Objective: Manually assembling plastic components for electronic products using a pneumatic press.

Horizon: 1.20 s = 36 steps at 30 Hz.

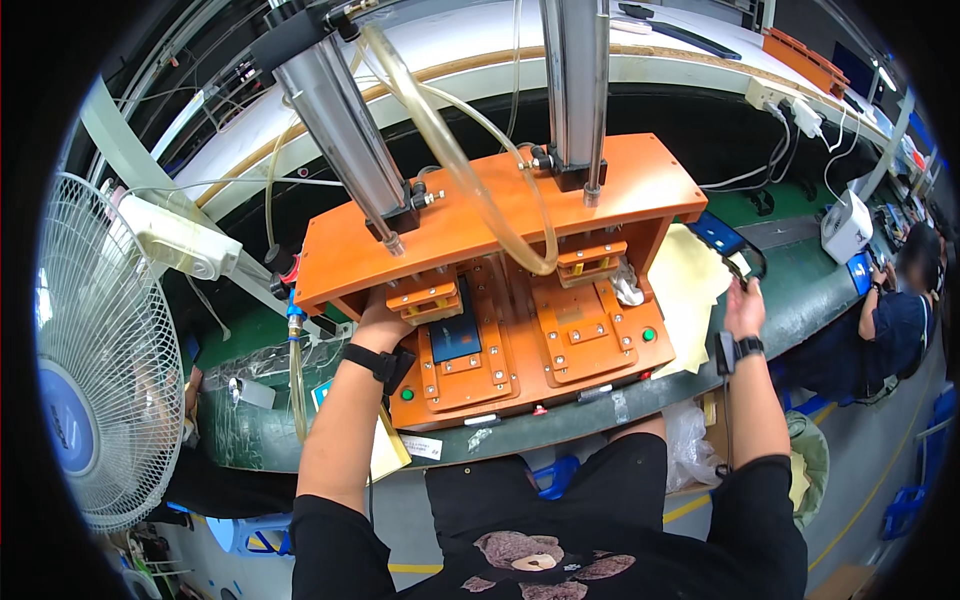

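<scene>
My left hand (379, 319) reaches in at the left side of an orange two-station press (480, 215). The press block hides its fingers, so their pose cannot be made out. Beside it, a dark flat panel (456, 336), like a phone screen, lies in the left fixture under the raised block (424, 298). Off the right end of the press, my right hand (744, 310) has its fingers drawn together near a small pale piece and a thin black loop (763, 264). Just beyond its fingertips lies a dark phone-like panel (714, 233). What the fingers grip is too small to tell.
Yellow sheets (682, 290) lie right of the press. Crumpled white material (627, 285) sits by the right station. Green buttons (648, 335) are on the press front. A fan (110, 350) stands left. Air hoses (460, 165) hang over the press. Another person (890, 320) sits far right.
</scene>
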### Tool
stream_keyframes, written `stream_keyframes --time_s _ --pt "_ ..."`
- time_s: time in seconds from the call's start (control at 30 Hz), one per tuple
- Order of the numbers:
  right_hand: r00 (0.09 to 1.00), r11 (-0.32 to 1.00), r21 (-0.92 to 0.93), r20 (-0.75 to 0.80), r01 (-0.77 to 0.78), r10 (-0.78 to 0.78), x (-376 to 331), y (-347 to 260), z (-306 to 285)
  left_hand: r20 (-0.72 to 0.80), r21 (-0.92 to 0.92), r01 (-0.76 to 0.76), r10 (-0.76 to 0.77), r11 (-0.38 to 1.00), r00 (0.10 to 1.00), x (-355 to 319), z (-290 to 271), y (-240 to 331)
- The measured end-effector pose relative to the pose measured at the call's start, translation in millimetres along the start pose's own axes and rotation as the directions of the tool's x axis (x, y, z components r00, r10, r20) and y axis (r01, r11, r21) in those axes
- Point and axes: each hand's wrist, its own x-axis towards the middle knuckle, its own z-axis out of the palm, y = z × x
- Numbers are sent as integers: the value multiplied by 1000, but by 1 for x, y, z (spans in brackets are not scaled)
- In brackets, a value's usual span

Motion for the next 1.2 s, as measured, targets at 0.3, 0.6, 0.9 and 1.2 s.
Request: stream_keyframes --time_s 0.3,0.6,0.9,1.2 --pt "858 531 -815 84 -234 507 -4 55 157 -2 884 -31 70 467 998 -7 0 -14" --pt "831 781 -464 152 -419 536 -3 58 122 144 772 80 296 -631 944 3 20 -21" --pt "885 790 -518 126 -327 449 16 87 147 81 986 -48 210 -159 974 8 7 -14" --pt "845 864 -485 399 -135 356 10 84 138 48 908 -80 90 411 995 3 1 -1"
